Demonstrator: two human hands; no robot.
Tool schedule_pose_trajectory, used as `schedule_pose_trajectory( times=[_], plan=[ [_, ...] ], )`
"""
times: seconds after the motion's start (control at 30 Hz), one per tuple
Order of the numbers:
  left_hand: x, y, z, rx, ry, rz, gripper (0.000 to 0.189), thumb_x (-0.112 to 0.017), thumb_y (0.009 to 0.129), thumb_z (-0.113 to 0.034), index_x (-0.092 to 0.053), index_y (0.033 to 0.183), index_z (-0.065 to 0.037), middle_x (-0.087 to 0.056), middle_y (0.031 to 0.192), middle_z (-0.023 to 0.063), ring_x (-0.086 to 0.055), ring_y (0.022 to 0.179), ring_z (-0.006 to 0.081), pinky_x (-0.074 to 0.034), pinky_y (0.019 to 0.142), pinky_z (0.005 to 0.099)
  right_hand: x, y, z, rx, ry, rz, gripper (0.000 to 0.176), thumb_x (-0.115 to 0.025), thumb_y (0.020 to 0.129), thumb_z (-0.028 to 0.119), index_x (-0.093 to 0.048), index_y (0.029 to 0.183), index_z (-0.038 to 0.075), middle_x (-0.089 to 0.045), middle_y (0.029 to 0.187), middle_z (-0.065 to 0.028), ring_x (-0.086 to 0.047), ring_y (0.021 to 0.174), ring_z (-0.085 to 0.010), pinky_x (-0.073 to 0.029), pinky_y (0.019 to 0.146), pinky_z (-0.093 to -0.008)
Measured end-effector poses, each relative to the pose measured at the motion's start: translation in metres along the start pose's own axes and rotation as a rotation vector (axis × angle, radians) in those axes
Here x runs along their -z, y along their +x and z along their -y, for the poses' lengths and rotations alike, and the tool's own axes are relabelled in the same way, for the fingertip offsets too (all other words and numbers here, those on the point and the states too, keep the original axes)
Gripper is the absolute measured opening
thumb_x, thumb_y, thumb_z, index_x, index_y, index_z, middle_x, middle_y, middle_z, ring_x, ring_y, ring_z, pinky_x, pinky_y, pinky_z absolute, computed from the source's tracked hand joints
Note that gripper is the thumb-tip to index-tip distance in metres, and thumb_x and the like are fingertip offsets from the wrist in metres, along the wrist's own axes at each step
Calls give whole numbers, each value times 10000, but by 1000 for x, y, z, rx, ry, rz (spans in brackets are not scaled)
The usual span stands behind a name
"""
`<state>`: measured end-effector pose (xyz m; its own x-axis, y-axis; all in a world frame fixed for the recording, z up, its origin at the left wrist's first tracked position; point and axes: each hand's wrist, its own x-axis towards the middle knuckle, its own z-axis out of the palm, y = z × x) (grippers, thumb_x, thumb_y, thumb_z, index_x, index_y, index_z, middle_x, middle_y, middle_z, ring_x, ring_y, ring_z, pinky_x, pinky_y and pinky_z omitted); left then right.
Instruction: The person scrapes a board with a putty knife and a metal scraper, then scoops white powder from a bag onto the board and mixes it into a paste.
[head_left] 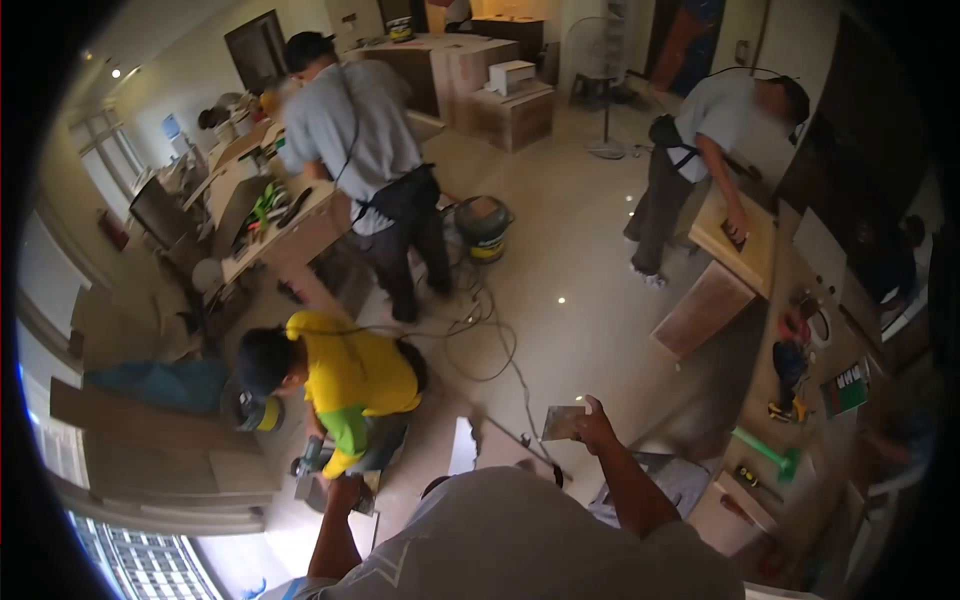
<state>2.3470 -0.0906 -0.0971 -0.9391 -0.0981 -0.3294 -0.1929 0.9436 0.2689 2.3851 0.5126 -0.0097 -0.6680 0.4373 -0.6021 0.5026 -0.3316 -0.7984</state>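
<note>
My right hand [594, 427] is raised over the floor, its fingers closed on the edge of a flat, greyish square plate [563, 423]. At the lower left, my left hand [343, 492] is low beside a co-worker in a yellow and green shirt [360, 370]. Something flat and dark [369, 488] shows beside that hand; its fingers and what they may hold are too unclear to make out. Close by, the co-worker's hand grips a power tool [311, 456] over a board.
A co-worker in grey [355, 120] stands at a cluttered workbench [290, 235]. Another [720, 125] bends over a wooden panel [755, 245]. A cable [515, 350] trails across the floor near a bucket [484, 228]. Tools, including a green hammer [785, 460], lie on the right bench.
</note>
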Motion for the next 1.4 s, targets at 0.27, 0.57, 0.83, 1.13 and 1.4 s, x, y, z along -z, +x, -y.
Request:
schedule_pose_trajectory(
  times=[0.27,0.57,0.83,1.13,1.4],
  plan=[
    [-24,138,-147,59,265,557,510,-622,801,-484,-723,1024,-36,-682,1097,221,-649,1064,352,-507,881,425,92,63,24,156,-79,-212,205,-640,890,183,-716,933,-3,-632,760,-25,-565,695,-117,-470,627,-269],
    [-107,415,-380,-314,444,569,484,-555,829,-491,-734,1020,-84,-696,1075,177,-666,1013,350,-521,866,420,215,273,42,354,-901,-452,238,-616,887,276,-690,839,55,-668,703,-131,-634,644,-289,-477,596,-433],
    [19,601,-721,-305,90,592,461,-613,854,-454,-728,864,-8,-708,818,200,-705,781,348,-558,712,443,238,412,117,-210,-1388,-243,246,-620,793,284,-699,926,91,-679,696,-87,-667,686,-336,-512,626,-503],
    [40,801,-888,-282,-51,258,539,-607,856,-427,-621,1202,-14,-615,1243,218,-605,1132,372,-489,942,443,162,718,343,-5,-1543,8,195,-612,795,261,-733,837,114,-684,691,-76,-680,711,-293,-517,634,-474],
    [11,901,-847,-23,166,401,296,-627,770,-204,-716,963,3,-681,1053,221,-662,963,365,-524,776,465,115,1055,597,823,-1885,112,194,-604,805,234,-745,773,104,-691,744,-126,-681,755,-316,-526,649,-469]
  ],
)
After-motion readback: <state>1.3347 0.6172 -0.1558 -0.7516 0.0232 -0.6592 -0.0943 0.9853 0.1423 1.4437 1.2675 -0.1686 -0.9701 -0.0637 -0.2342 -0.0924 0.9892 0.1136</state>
